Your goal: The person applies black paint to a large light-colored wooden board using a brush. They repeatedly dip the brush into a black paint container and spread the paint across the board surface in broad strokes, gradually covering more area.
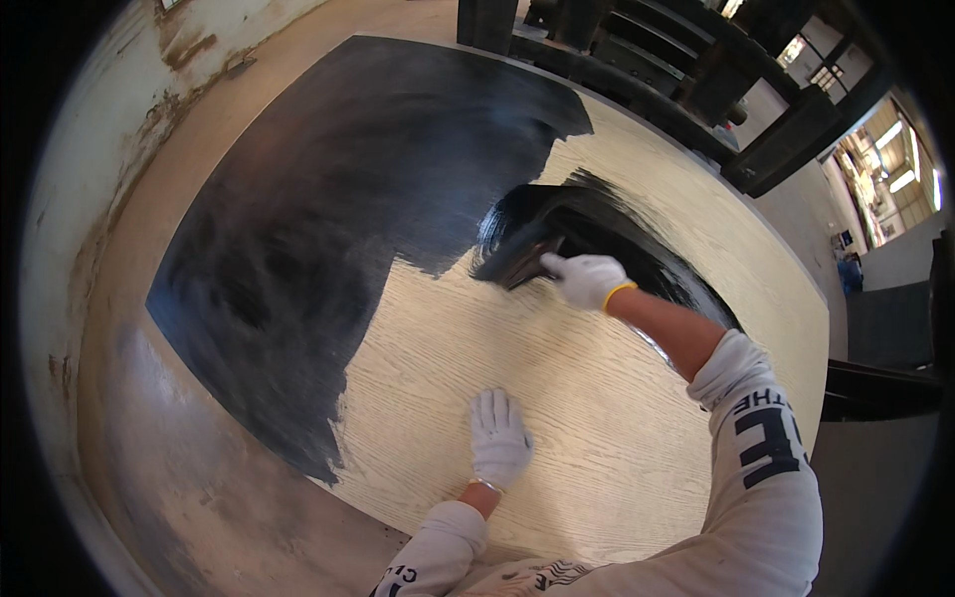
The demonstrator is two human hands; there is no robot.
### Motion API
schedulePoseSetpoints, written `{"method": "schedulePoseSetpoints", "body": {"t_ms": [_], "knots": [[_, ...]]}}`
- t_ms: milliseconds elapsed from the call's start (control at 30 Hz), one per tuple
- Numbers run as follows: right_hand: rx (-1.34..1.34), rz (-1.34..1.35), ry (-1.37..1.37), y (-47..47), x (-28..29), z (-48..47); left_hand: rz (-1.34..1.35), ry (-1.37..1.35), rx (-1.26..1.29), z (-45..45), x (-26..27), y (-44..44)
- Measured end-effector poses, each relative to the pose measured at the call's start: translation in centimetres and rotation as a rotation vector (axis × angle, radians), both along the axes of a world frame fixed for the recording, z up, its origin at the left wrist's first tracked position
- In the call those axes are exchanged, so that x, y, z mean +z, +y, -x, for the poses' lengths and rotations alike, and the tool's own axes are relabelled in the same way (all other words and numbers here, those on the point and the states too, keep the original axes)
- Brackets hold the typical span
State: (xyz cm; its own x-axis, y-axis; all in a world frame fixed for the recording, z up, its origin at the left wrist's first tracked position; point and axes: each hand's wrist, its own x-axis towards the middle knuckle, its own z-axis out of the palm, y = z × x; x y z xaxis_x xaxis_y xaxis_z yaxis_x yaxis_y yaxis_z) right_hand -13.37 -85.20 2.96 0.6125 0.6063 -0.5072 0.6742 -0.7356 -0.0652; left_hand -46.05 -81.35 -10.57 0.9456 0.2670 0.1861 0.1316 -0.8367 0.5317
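A large pale panel with a wood-grain surface (597,440) lies flat before me. Dark paint or another black coating (321,172) covers its far and left parts. My right hand (589,279), in a white knit glove with a yellow cuff, grips a wide, dark brush or spreader (526,265) that touches the panel at the edge of the black area; its exact kind is blurred. Wet black streaks (634,246) curve beyond and to the right of that hand. My left hand (500,440), also gloved in white, rests flat on the uncoated wood grain, fingers together and holding nothing.
A heavy black metal frame or machine (642,67) stands along the panel's far right side. A stained pale wall (82,172) runs down the left, with brownish floor (224,463) between it and the panel. Dark flat pieces (888,324) and a blue object (849,274) are at the right.
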Motion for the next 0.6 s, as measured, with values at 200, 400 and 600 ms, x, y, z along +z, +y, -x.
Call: {"method": "schedulePoseSetpoints", "body": {"t_ms": [200, 400, 600], "knots": [[-0.259, -0.094, -0.289, -0.3, -0.6, -13.2, -0.027, -0.046, 0.011, -0.1, 0.4, 0.2], [-0.003, -0.02, -0.135, -1.3, -0.5, -15.7, -0.068, -0.001, 0.032, -0.1, 0.2, 0.0], [-0.089, -0.088, -0.157, 0.7, 0.6, -19.9, -0.067, 0.023, 0.008, -0.1, 0.6, 0.0]]}}
